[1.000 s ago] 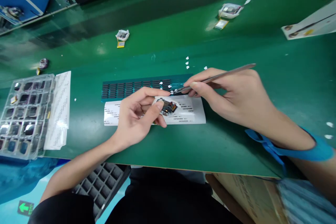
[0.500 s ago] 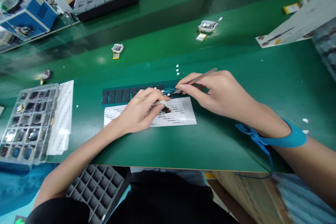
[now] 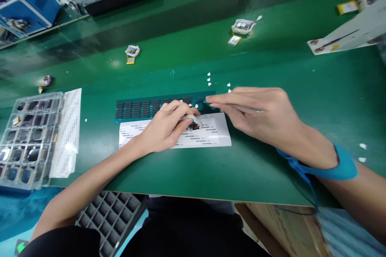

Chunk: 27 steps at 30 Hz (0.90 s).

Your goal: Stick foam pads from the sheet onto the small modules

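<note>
My left hand (image 3: 165,128) is closed around a small white-rimmed electronic device (image 3: 195,125), whose dark inner parts face right; the fingers cover much of it. This hand rests on a white printed backing sheet (image 3: 215,134). My right hand (image 3: 262,108) pinches a pair of metal tweezers (image 3: 247,109), lying nearly level under the palm. Its fingertips hover by the right end of a teal sheet (image 3: 144,108) carrying rows of black strips. Small white pieces dot the teal sheet between the hands. Whether the tweezer tips hold anything cannot be made out.
Device parts with yellow-edged batteries, such as this white one (image 3: 243,27), lie along the back. At left are a clear compartment tray (image 3: 30,136) and white paper strips (image 3: 68,136). A white bracket (image 3: 346,40) stands at right. A blue cord trails from my right wristband (image 3: 346,164).
My right hand has drawn away to the right and turned, so the tweezers now lie flatter beneath it. My left hand keeps its hold on the device. The view has shifted slightly.
</note>
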Each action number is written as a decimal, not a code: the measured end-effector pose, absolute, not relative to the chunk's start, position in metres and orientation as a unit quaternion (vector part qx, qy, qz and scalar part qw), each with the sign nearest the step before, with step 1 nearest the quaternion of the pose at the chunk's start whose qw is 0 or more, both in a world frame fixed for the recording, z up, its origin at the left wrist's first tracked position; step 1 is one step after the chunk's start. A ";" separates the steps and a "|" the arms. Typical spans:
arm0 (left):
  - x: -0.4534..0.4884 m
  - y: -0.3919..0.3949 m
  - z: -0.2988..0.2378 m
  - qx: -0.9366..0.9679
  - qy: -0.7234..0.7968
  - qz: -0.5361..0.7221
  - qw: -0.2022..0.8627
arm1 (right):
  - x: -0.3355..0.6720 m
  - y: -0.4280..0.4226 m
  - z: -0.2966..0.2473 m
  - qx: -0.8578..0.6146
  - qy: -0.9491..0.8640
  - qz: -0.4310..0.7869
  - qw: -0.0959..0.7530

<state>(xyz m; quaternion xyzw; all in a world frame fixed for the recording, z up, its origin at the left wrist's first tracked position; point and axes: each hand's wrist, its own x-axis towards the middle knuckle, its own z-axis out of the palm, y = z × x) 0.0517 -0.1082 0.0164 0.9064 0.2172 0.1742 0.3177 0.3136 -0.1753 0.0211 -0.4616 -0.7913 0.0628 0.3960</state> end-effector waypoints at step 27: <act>0.046 -0.135 0.043 0.463 0.437 0.409 0.653 | 0.286 -0.211 0.035 -0.324 -0.841 0.075 0.427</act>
